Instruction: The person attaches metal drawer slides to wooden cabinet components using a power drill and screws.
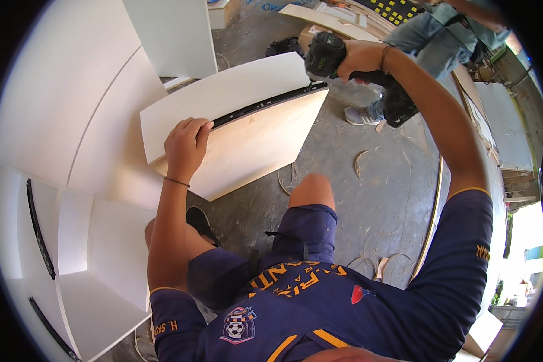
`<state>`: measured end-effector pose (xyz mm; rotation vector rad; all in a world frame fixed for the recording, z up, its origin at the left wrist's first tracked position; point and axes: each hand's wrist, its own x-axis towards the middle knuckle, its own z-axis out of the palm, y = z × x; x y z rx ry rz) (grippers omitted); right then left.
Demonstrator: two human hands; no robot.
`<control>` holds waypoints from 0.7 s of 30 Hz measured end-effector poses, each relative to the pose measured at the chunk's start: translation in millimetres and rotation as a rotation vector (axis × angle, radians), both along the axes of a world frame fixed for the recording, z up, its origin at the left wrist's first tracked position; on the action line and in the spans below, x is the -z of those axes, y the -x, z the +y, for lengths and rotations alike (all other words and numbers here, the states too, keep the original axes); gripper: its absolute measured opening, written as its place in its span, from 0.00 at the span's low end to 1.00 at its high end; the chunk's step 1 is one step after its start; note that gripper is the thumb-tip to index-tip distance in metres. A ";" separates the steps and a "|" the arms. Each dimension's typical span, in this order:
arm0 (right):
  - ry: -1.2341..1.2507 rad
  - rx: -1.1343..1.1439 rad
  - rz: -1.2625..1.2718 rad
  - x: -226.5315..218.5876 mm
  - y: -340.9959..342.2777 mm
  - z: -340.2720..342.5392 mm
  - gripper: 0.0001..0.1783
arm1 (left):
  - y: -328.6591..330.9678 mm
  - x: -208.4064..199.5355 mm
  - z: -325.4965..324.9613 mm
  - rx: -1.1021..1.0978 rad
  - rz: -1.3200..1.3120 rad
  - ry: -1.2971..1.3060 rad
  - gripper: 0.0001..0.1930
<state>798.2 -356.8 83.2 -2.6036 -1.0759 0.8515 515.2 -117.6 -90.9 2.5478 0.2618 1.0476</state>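
Note:
A white drawer [223,84] with a bare wooden bottom panel [265,139] is tipped on its side before me. Along its upper edge lies a black drawer slide [259,104]. My left hand [187,143] is closed over the slide's near end and the drawer edge, fingers bent and thumb pressed down. A black cordless drill [324,57] is gripped in my right hand [363,57], arm stretched out. Its tip points down at the slide's far end; whether a screw is there is too small to tell.
A white cabinet [72,283] with black slides [39,229] inside stands at my left, beside tall white panels [169,36]. Another person's jeans-clad leg [416,45] and shoe [361,116] are just beyond the drill. Strips of scrap [361,163] lie on the grey floor.

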 end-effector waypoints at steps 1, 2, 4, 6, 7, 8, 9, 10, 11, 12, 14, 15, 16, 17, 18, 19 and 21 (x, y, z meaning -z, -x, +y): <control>0.018 0.001 0.009 -0.1 -2.4 2.0 0.12 | 0.4 -0.2 -0.3 -0.003 0.006 0.005 0.05; 0.015 0.007 -0.001 -1.9 -2.8 0.9 0.12 | -0.3 -0.4 -0.8 0.003 -0.004 0.002 0.05; -0.006 0.030 0.080 -3.5 -2.8 2.2 0.12 | 0.1 -0.5 0.0 0.009 0.004 0.006 0.05; -0.006 -0.026 0.074 -1.8 -8.8 1.5 0.13 | -1.6 -0.5 0.5 0.011 -0.003 0.006 0.05; 0.010 -0.001 0.084 -3.0 -5.9 2.2 0.14 | -1.8 -0.7 0.5 0.012 -0.002 0.008 0.05; 0.025 0.024 0.094 -4.7 -2.7 3.1 0.15 | -1.6 -1.1 0.8 0.006 -0.006 0.008 0.05; 0.030 0.054 0.122 -7.2 0.6 2.4 0.15 | -1.7 -0.9 0.7 0.014 -0.003 0.014 0.05; 0.030 0.052 0.119 -9.5 3.0 3.6 0.15 | -1.7 -1.0 0.6 0.023 -0.001 0.021 0.05; 0.056 0.042 0.089 -11.5 5.0 5.5 0.14 | -1.5 -1.2 0.5 0.021 -0.004 0.021 0.05; 0.081 0.032 0.061 -12.2 5.6 6.4 0.14 | -1.0 -1.7 -0.1 0.021 0.007 0.026 0.05; 0.094 0.024 0.061 -11.1 -1.9 9.1 0.13 | -2.0 -2.6 -0.5 0.020 0.018 0.030 0.05; 0.108 0.015 0.064 -10.2 -3.3 11.6 0.13 | -2.0 -2.3 0.6 0.025 0.005 0.026 0.04; 0.106 0.013 0.065 -9.5 -3.3 12.6 0.13 | -1.7 -2.3 1.4 0.030 -0.007 0.022 0.04; 0.128 -0.017 0.023 -9.0 -2.2 13.6 0.13 | -0.9 -2.6 2.1 0.028 -0.006 0.019 0.04; 0.154 -0.045 -0.022 -9.9 -0.6 13.8 0.13 | -0.9 -2.6 1.6 0.027 0.001 0.027 0.04; 0.155 -0.046 -0.023 -10.9 1.3 14.1 0.13 | -0.9 -2.5 1.2 0.026 0.008 0.034 0.04; 0.130 -0.012 -0.026 -13.0 5.5 14.0 0.13 | -1.8 -2.8 0.7 0.028 0.009 0.031 0.05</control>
